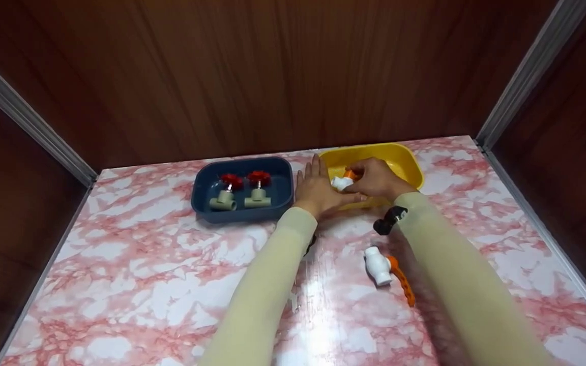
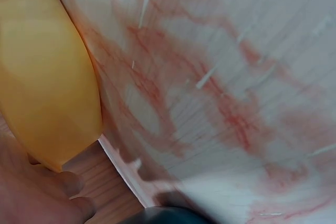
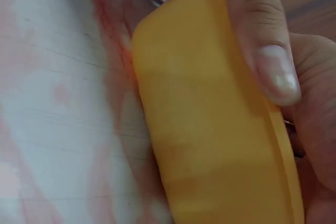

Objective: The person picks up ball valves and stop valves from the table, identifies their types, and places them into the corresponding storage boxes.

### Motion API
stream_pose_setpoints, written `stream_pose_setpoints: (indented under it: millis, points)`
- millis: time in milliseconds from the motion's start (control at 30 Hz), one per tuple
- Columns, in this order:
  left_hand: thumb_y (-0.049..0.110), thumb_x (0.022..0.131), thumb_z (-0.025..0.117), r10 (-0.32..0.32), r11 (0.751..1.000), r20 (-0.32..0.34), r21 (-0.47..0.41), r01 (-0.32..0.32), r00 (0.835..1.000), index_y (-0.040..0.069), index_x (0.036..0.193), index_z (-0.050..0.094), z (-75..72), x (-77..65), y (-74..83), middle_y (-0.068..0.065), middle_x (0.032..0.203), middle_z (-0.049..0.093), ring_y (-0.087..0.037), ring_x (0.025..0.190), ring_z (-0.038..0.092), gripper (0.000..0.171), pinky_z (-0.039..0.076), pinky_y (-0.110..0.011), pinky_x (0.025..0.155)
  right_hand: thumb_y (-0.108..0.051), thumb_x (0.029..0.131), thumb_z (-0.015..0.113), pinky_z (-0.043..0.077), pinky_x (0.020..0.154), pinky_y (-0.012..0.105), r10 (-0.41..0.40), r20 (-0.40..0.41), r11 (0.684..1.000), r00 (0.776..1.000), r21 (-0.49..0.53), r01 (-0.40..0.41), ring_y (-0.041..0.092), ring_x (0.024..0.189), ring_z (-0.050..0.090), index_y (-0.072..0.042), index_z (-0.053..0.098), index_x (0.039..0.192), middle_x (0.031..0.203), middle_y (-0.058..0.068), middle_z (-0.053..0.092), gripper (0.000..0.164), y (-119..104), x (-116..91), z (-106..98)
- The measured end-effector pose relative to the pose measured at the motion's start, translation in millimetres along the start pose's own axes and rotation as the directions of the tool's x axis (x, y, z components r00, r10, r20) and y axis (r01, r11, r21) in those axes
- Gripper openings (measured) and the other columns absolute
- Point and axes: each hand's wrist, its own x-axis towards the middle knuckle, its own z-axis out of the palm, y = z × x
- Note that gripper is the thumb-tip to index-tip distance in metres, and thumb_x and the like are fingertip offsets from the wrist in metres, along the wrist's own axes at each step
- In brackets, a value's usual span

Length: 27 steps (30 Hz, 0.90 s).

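Observation:
Over the yellow tray (image 1: 406,161), my right hand (image 1: 378,178) pinches a white ball valve (image 1: 342,183) with an orange handle. Its far end is partly covered by the fingers. My left hand (image 1: 317,192) rests at the tray's left front edge, its fingers straight and pointing away, the thumb stretched along the front rim. A second white ball valve (image 1: 378,267) with a long orange handle lies on the tabletop, below the right wrist. Both wrist views show mostly the outer wall of the yellow tray (image 3: 210,114), with fingers at its rim.
Left of the left hand stands a dark blue tray (image 1: 237,216). It holds two beige tee valves (image 1: 258,198) with red knobs. A brown wood-grain wall (image 1: 222,76) rises behind the trays, and similar panels stand at both sides of the marbled table (image 1: 135,264).

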Motion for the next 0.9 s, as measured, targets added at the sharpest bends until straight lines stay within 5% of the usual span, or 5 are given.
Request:
stream_pose_setpoints:
  millis: [400, 633, 733, 900]
  points:
    - [0.091, 0.093, 0.072, 0.014, 0.999, 0.019, 0.031, -0.015, 1.000, 0.008, 0.187, 0.002, 0.1, 5.3, -1.2, -0.008, 0.199, -0.001, -0.032, 0.187, 0.006, 0.143, 0.001, -0.053, 0.152, -0.025, 0.103, 0.090, 0.058, 0.127, 0.056, -0.061, -0.023, 0.997, 0.998, -0.055, 0.060, 0.035, 0.120, 0.068, -0.004, 0.083, 0.139, 0.138, 0.019, 0.083, 0.042, -5, 6, 9]
    - [0.091, 0.091, 0.073, 0.017, 0.999, 0.018, 0.030, -0.017, 1.000, 0.007, 0.187, 0.006, 4.3, 5.1, -1.0, -0.010, 0.199, 0.001, -0.034, 0.187, 0.009, 0.144, 0.002, -0.054, 0.153, -0.038, 0.108, 0.084, 0.050, 0.134, 0.064, -0.061, -0.118, 0.998, 0.991, -0.024, 0.058, 0.045, 0.145, 0.067, 0.000, 0.075, 0.150, 0.157, 0.024, 0.074, 0.057, -3, -11, 3]
    - [0.089, 0.091, 0.076, 0.009, 1.000, 0.003, -0.002, -0.009, 1.000, 0.008, 0.187, 0.006, 2.4, 2.9, 0.7, -0.010, 0.199, 0.003, -0.033, 0.186, 0.010, 0.143, 0.002, -0.053, 0.153, -0.039, 0.110, 0.081, 0.057, 0.126, 0.062, -0.079, -0.229, 0.997, 0.970, -0.026, 0.075, 0.045, 0.138, 0.070, 0.003, 0.074, 0.148, 0.152, 0.026, 0.075, 0.056, -12, -27, -6]
    - [0.089, 0.090, 0.077, -0.001, 1.000, -0.002, -0.028, 0.001, 1.000, 0.010, 0.188, 0.005, 0.0, 0.7, 0.0, -0.008, 0.200, 0.002, -0.033, 0.186, 0.010, 0.144, 0.001, -0.053, 0.152, -0.038, 0.105, 0.086, 0.064, 0.094, 0.042, -0.149, -0.374, 0.989, 0.915, -0.076, 0.130, 0.038, 0.106, 0.077, 0.003, 0.085, 0.124, 0.121, 0.025, 0.085, 0.045, -21, -64, -16]
